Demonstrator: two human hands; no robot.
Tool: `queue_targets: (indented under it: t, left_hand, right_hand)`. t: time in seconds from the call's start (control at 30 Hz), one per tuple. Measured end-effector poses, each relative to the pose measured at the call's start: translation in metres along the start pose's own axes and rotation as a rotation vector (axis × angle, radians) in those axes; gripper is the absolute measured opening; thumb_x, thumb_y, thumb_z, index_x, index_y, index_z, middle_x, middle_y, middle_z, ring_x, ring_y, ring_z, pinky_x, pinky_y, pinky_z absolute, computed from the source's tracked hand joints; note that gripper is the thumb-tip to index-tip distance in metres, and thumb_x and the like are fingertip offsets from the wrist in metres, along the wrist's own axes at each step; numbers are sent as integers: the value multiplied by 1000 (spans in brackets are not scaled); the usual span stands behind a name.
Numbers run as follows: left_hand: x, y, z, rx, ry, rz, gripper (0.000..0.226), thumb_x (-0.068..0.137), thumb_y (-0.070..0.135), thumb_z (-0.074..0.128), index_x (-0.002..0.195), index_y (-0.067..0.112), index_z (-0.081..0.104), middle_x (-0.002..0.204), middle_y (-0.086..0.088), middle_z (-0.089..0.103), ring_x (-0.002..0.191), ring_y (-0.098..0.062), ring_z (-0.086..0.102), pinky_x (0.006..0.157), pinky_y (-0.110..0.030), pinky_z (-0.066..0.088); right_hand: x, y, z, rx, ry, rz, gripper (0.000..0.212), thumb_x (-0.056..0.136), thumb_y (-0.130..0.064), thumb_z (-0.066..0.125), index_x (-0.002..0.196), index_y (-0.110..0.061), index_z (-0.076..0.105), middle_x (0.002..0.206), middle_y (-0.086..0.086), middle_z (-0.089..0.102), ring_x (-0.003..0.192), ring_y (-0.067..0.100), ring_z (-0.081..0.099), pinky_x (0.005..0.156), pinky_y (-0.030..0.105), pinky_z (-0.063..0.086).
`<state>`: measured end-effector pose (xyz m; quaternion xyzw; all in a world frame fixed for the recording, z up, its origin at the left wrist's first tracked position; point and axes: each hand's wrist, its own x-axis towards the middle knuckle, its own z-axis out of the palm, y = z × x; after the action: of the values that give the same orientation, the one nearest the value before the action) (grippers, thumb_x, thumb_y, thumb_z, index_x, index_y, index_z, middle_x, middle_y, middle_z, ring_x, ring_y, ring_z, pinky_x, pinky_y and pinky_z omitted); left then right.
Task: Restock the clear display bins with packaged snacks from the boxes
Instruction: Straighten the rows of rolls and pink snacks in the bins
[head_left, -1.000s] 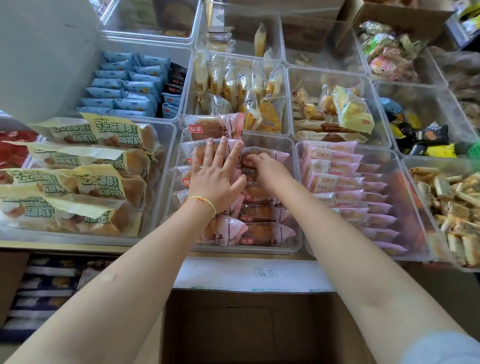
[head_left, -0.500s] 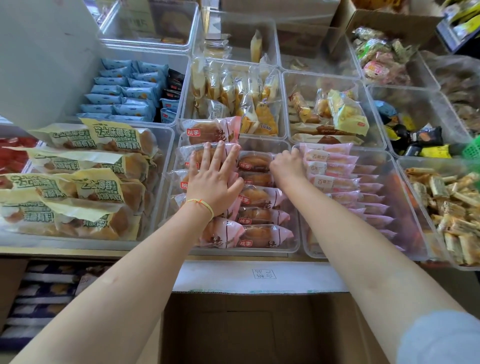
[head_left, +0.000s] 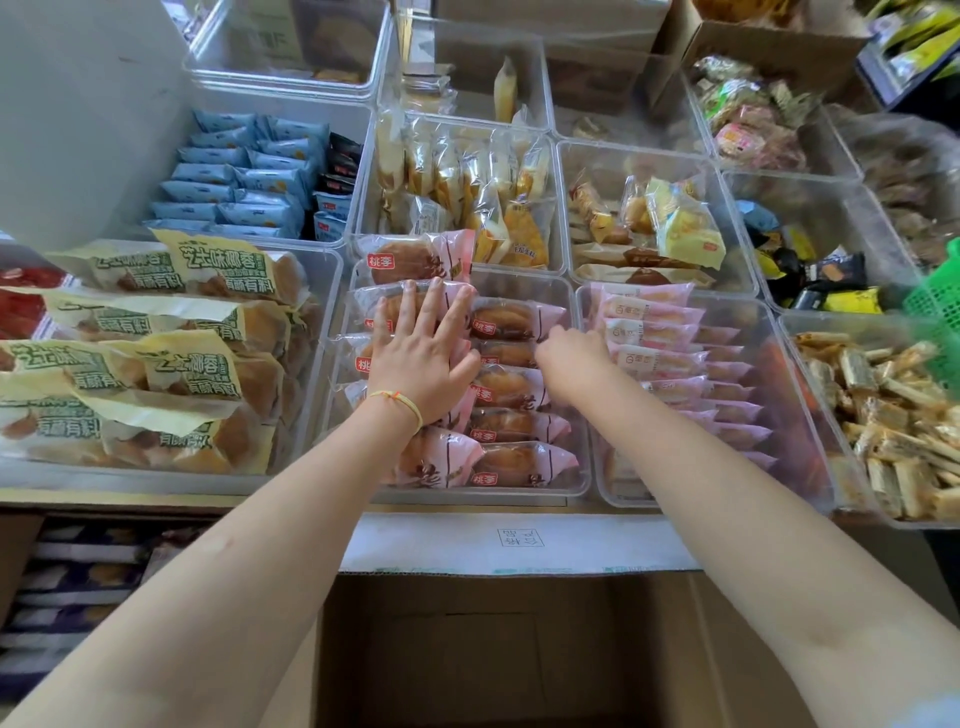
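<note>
The left hand (head_left: 423, 358) presses flat, fingers straight, on pink-wrapped bread packets (head_left: 511, 387) in the centre bin (head_left: 582, 483). The right hand (head_left: 574, 366) at three o'clock is curled; its grip is unclear. One packet (head_left: 410, 257) at twelve o'clock overhangs the rim and may slip.

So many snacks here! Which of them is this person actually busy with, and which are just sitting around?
In use:
pink-wrapped bread packs
middle clear bin
left hand, flat on the packs
right hand, beside them
cardboard box

Sitting around:
blue packets
green-labelled bread bags
pale pink packets

Pale grey wall (head_left: 78, 104) at left; soft, even daylight
</note>
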<state>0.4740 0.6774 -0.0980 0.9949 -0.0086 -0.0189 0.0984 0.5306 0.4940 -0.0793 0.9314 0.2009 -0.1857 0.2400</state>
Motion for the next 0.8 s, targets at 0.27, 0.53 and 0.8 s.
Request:
queue_targets:
  t: [0.27, 0.53, 0.8]
  left_hand:
    - [0, 0, -2, 1, 6, 3, 68, 95, 57, 18, 154, 41, -11, 165, 1, -9, 151, -25, -13, 120, -51, -13]
    - [-2, 0, -1, 9, -3, 2, 67, 95, 56, 18, 154, 40, -11, 165, -1, -8, 151, -26, -12, 120, -51, -13]
    - [-2, 0, -2, 4, -12, 5, 68, 94, 54, 18, 154, 41, -11, 165, -1, -8, 151, -26, -14, 120, -51, -12]
  right_hand:
    - [14, -6, 2, -114, 54, 26, 30, 89, -13, 66, 119, -14, 66, 117, 5, 65, 111, 25, 60, 94, 39, 39]
    - [-10, -23, 8, 166, 200, 56, 37, 93, -13, 58, 130, -12, 54, 123, 12, 56, 113, 31, 57, 89, 41, 47]
    - [-27, -43, 28, 606, 4, -86, 69, 93, -10, 60, 150, -36, 31, 141, 9, 38, 116, 35, 56, 86, 45, 56]
